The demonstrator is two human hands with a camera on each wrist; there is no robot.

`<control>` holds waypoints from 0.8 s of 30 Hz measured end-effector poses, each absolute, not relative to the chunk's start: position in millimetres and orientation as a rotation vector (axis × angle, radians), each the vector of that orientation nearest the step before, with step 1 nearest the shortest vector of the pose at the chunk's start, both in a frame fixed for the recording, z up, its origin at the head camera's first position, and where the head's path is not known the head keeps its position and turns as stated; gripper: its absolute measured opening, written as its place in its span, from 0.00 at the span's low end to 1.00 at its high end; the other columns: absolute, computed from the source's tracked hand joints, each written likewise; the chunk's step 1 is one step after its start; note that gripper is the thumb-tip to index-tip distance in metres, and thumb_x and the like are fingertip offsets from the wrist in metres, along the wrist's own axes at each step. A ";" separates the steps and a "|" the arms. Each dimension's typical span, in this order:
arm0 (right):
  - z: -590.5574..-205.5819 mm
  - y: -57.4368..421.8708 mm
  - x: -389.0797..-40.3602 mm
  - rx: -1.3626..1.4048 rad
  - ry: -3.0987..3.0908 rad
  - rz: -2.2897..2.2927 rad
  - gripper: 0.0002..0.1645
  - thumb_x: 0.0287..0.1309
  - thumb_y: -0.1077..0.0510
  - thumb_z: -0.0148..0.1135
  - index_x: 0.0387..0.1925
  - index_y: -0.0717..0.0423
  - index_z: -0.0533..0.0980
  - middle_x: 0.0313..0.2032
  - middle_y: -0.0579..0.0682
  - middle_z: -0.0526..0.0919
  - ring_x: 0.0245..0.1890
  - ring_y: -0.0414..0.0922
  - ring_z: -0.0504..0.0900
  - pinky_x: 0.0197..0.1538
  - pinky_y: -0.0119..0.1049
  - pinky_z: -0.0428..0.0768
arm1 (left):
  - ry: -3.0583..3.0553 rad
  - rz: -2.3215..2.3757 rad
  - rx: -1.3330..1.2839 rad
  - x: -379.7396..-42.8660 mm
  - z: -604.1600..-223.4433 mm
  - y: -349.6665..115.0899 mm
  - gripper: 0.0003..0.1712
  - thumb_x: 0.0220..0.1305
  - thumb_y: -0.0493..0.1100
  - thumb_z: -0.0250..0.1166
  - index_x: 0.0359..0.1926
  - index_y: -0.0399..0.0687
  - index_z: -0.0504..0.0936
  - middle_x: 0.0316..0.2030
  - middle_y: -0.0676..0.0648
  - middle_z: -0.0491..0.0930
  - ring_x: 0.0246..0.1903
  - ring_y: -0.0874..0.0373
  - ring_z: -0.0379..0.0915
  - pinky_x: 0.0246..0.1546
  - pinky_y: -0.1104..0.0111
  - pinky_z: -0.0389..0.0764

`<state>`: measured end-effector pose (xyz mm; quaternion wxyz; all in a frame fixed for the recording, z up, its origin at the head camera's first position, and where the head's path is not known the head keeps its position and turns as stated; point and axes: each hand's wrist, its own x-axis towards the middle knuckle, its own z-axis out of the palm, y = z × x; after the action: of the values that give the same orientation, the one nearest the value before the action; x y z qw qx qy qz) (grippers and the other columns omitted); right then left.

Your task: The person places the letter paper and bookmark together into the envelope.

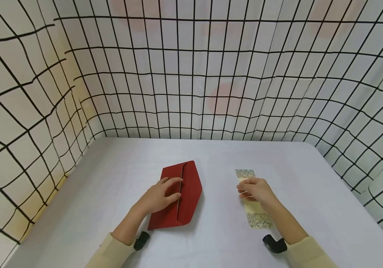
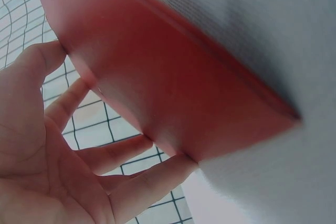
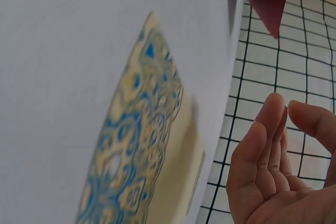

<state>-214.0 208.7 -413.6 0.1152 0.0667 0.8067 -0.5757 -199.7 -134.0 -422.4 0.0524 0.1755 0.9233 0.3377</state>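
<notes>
In the head view, a red envelope [image 1: 191, 193] lies on the white table, left of centre, with its pointed flap to the right. My left hand [image 1: 159, 195] rests on it, fingers spread. The left wrist view has the thumb and fingertips touching the envelope [image 2: 152, 72] along its near edge. To the right lies a pale yellow paper strip [image 1: 253, 208] with patterned ends. Over its middle is my right hand [image 1: 255, 190], fingers loosely bent. In the right wrist view a gap shows between thumb and fingers, with nothing held there; the strip [image 3: 131, 140] shows blue scrollwork.
A white tabletop [image 1: 218, 238] extends around both things. Beyond it, white walls with a black grid [image 1: 195, 85] enclose the back and sides. Black wrist-worn devices, one [image 1: 141, 241] at the left and one [image 1: 274, 243] at the right, sit beside the cream sleeves.
</notes>
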 end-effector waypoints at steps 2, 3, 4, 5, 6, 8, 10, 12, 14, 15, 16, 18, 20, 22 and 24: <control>-414.4 214.7 -214.0 0.203 2.366 -1.681 0.14 0.62 0.58 0.63 0.43 0.67 0.78 0.33 0.53 0.85 0.29 0.43 0.84 0.36 0.36 0.82 | 2.809 1.025 0.536 -200.3 -422.8 -133.8 0.25 0.67 0.50 0.62 0.64 0.61 0.71 0.65 0.37 0.65 0.61 0.37 0.66 0.54 0.41 0.69; -414.5 217.5 -214.0 0.203 2.370 -1.676 0.14 0.62 0.58 0.63 0.43 0.67 0.78 0.33 0.52 0.85 0.29 0.43 0.84 0.36 0.36 0.82 | 2.811 1.024 0.538 -200.5 -423.2 -133.8 0.25 0.67 0.50 0.62 0.64 0.61 0.71 0.65 0.37 0.65 0.61 0.37 0.66 0.54 0.41 0.69; -414.4 220.0 -214.1 0.203 2.372 -1.675 0.14 0.62 0.59 0.63 0.42 0.67 0.78 0.33 0.52 0.85 0.29 0.43 0.84 0.36 0.36 0.82 | 2.812 1.025 0.540 -200.7 -423.5 -133.8 0.25 0.67 0.50 0.62 0.64 0.60 0.71 0.65 0.37 0.65 0.61 0.37 0.66 0.54 0.41 0.70; -414.4 222.5 -214.1 0.207 2.373 -1.673 0.14 0.62 0.59 0.63 0.42 0.67 0.78 0.32 0.52 0.85 0.28 0.43 0.84 0.36 0.36 0.82 | 2.811 1.026 0.541 -201.0 -423.6 -133.7 0.25 0.67 0.49 0.62 0.64 0.60 0.71 0.65 0.37 0.65 0.61 0.37 0.66 0.54 0.41 0.69; -414.6 224.9 -214.2 0.212 2.379 -1.670 0.13 0.62 0.59 0.63 0.41 0.67 0.79 0.32 0.52 0.85 0.28 0.43 0.84 0.35 0.36 0.82 | 2.812 1.025 0.542 -201.2 -424.0 -133.7 0.25 0.67 0.50 0.62 0.64 0.60 0.71 0.65 0.37 0.65 0.61 0.37 0.66 0.54 0.41 0.70; -414.7 229.5 -213.8 0.223 2.390 -1.656 0.13 0.61 0.59 0.63 0.41 0.67 0.79 0.32 0.51 0.85 0.28 0.43 0.84 0.35 0.36 0.82 | 2.810 1.027 0.545 -201.2 -424.5 -133.6 0.25 0.67 0.50 0.62 0.64 0.60 0.71 0.65 0.37 0.65 0.60 0.37 0.67 0.53 0.41 0.70; -415.4 234.2 -213.6 0.228 2.398 -1.643 0.13 0.62 0.59 0.63 0.41 0.67 0.79 0.31 0.51 0.85 0.28 0.43 0.84 0.35 0.35 0.82 | 2.810 1.024 0.545 -201.0 -424.6 -133.5 0.25 0.67 0.50 0.62 0.64 0.61 0.71 0.65 0.38 0.65 0.60 0.38 0.67 0.53 0.41 0.70; -416.5 238.5 -213.8 0.248 2.400 -1.635 0.14 0.61 0.58 0.63 0.42 0.67 0.78 0.32 0.51 0.85 0.29 0.43 0.85 0.36 0.35 0.82 | 2.810 1.022 0.541 -200.8 -424.5 -133.3 0.25 0.67 0.50 0.62 0.64 0.61 0.71 0.65 0.38 0.65 0.60 0.38 0.67 0.53 0.41 0.70; -417.6 242.7 -214.2 0.256 2.400 -1.630 0.15 0.62 0.58 0.63 0.43 0.68 0.78 0.32 0.51 0.85 0.29 0.43 0.85 0.36 0.35 0.82 | 2.810 1.019 0.535 -200.6 -424.1 -133.2 0.25 0.67 0.50 0.62 0.65 0.61 0.71 0.65 0.37 0.65 0.60 0.37 0.67 0.53 0.41 0.70; -418.2 244.7 -214.5 0.256 2.403 -1.624 0.16 0.62 0.58 0.63 0.43 0.68 0.78 0.32 0.51 0.85 0.29 0.43 0.85 0.36 0.36 0.82 | 2.810 1.020 0.531 -200.6 -424.0 -133.2 0.25 0.67 0.50 0.62 0.65 0.61 0.71 0.65 0.37 0.65 0.60 0.37 0.66 0.53 0.41 0.70; -418.7 246.8 -214.7 0.258 2.407 -1.617 0.16 0.62 0.58 0.63 0.44 0.69 0.77 0.33 0.51 0.86 0.30 0.43 0.85 0.36 0.36 0.82 | 2.811 1.020 0.528 -200.6 -423.8 -133.2 0.25 0.67 0.50 0.62 0.65 0.61 0.71 0.65 0.37 0.65 0.60 0.37 0.66 0.53 0.41 0.69; -419.5 250.6 -215.7 0.271 2.410 -1.610 0.17 0.62 0.58 0.63 0.45 0.69 0.77 0.33 0.51 0.86 0.30 0.42 0.85 0.36 0.35 0.82 | 2.811 1.021 0.525 -200.6 -423.5 -133.1 0.25 0.67 0.50 0.62 0.64 0.61 0.71 0.65 0.37 0.65 0.61 0.37 0.66 0.54 0.41 0.69; -420.3 255.0 -217.3 0.276 2.413 -1.604 0.17 0.62 0.58 0.63 0.45 0.70 0.77 0.33 0.51 0.86 0.30 0.42 0.85 0.35 0.35 0.81 | 2.809 1.022 0.524 -200.5 -423.5 -133.1 0.25 0.67 0.50 0.62 0.64 0.61 0.71 0.65 0.37 0.65 0.61 0.37 0.65 0.54 0.41 0.69; -421.1 259.5 -219.6 0.300 2.416 -1.601 0.17 0.61 0.59 0.64 0.45 0.70 0.77 0.33 0.51 0.86 0.29 0.41 0.84 0.34 0.34 0.81 | 2.808 1.022 0.522 -200.5 -423.7 -132.9 0.25 0.67 0.50 0.62 0.65 0.61 0.71 0.65 0.37 0.65 0.61 0.38 0.66 0.54 0.41 0.69; -422.2 264.3 -222.5 0.318 2.426 -1.592 0.16 0.61 0.59 0.64 0.44 0.70 0.77 0.31 0.50 0.86 0.28 0.41 0.84 0.32 0.34 0.81 | 2.806 1.022 0.520 -200.4 -424.3 -132.9 0.25 0.67 0.50 0.62 0.65 0.62 0.71 0.66 0.38 0.65 0.61 0.38 0.65 0.54 0.41 0.69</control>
<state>-222.5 264.3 -422.2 0.1109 0.1083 0.8259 -0.5420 -200.4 -132.9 -424.3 0.0552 0.1714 0.9243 0.3365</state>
